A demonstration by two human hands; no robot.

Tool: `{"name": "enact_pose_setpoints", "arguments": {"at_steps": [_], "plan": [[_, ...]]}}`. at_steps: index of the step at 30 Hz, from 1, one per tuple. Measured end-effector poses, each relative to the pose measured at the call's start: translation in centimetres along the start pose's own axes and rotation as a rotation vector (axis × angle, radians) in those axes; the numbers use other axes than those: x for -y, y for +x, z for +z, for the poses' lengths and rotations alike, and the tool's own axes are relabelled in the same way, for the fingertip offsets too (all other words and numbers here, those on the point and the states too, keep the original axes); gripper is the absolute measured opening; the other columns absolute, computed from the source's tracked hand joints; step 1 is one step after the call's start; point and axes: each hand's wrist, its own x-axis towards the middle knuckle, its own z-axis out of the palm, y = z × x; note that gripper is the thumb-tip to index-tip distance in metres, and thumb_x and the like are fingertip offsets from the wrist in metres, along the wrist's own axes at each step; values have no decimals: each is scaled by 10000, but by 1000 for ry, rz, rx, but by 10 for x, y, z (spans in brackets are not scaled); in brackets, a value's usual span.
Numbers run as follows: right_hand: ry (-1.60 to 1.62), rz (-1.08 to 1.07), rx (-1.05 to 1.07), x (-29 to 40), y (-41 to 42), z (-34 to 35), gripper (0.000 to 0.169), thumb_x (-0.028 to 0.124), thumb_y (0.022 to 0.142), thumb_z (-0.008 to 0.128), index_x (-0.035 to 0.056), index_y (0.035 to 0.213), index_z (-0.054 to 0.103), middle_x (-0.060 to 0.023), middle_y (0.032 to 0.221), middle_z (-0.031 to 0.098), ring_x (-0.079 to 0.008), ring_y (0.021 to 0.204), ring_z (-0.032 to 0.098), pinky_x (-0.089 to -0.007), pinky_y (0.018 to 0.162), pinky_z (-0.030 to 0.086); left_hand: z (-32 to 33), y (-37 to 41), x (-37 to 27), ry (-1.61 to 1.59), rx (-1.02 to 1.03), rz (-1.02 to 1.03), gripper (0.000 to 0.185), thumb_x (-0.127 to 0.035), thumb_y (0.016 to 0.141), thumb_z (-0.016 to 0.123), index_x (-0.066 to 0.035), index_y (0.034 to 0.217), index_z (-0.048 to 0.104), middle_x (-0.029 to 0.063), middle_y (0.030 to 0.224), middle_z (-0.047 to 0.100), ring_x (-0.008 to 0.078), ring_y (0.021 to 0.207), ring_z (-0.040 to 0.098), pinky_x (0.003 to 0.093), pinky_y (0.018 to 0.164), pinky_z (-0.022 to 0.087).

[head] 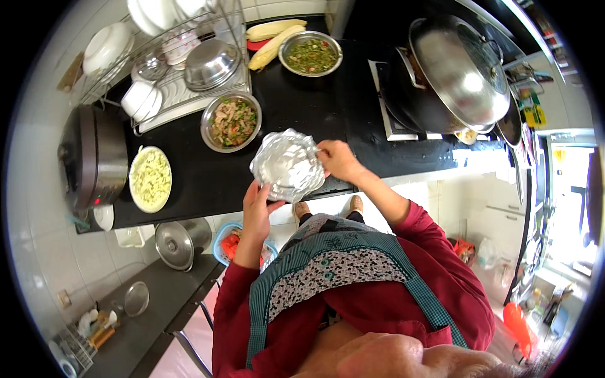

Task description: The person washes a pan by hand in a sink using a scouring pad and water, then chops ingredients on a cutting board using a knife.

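Observation:
A round piece covered in crinkled aluminium foil [288, 165] is held over the front edge of the black countertop. My left hand [257, 208] grips its lower left rim, thumb on top. At the upper right rim, the fingers of my right hand [339, 159] pinch the foil. Whatever lies under the foil is hidden. Just beyond it to the left stands a steel bowl of chopped meat and vegetables [231, 122]. Farther back is a steel bowl of chopped green vegetables with red bits [310, 53].
A white bowl of pale green shreds [150, 179] stands by a rice cooker [94, 158]. Corn cobs [275, 45] lie near a dish rack [194, 94] with bowls. On the right, a large lidded wok [453, 80] sits on the stove. A blue basket [222, 241] is below the counter.

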Motion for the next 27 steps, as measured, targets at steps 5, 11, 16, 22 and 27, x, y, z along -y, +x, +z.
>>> {"name": "enact_pose_setpoints", "arguments": {"at_steps": [5, 11, 16, 22, 27], "plan": [[-63, 41, -275, -14, 12, -50, 206, 55, 860, 480, -53, 914, 647, -197, 673, 653, -247, 557, 678, -347, 597, 549, 48, 72, -14, 62, 189, 6, 392, -251, 967, 509, -63, 1310, 488, 61, 1199, 574, 172, 1046, 581, 367, 814, 531], [24, -257, -566, -19, -24, -58, 259, 73, 816, 567, -32, 1051, 599, -267, 790, 627, -409, 762, 647, -447, 683, 524, 66, 97, -8, -1, 185, 95, 506, -303, 966, 520, -66, 1392, 384, 101, 1343, 484, 267, 1222, 497, 445, 926, 470], [54, -101, -203, -63, -170, -82, 291, 149, 894, 544, -19, 1128, 586, -200, 823, 666, -297, 669, 681, -388, 673, 538, 63, 34, 35, 164, 82, -24, 516, -339, 975, 509, -95, 1410, 378, 154, 1337, 513, 297, 1121, 573, 441, 880, 487], [409, 400, -253, -184, -311, -105, 316, 235, 947, 479, 2, 1116, 611, -143, 851, 687, -199, 616, 682, -319, 510, 558, 128, -49, 99, 334, 271, -305, 454, -307, 983, 490, -45, 1348, 425, 203, 1140, 627, 299, 888, 678, 382, 679, 571], [332, 420, -410, -204, -393, -175, 321, 251, 944, 484, 9, 1102, 623, -121, 824, 686, -187, 621, 682, -323, 540, 549, 234, -94, 144, 479, 420, -380, 424, -271, 996, 477, -19, 1333, 425, 205, 1139, 625, 279, 891, 680, 354, 690, 573]]}}
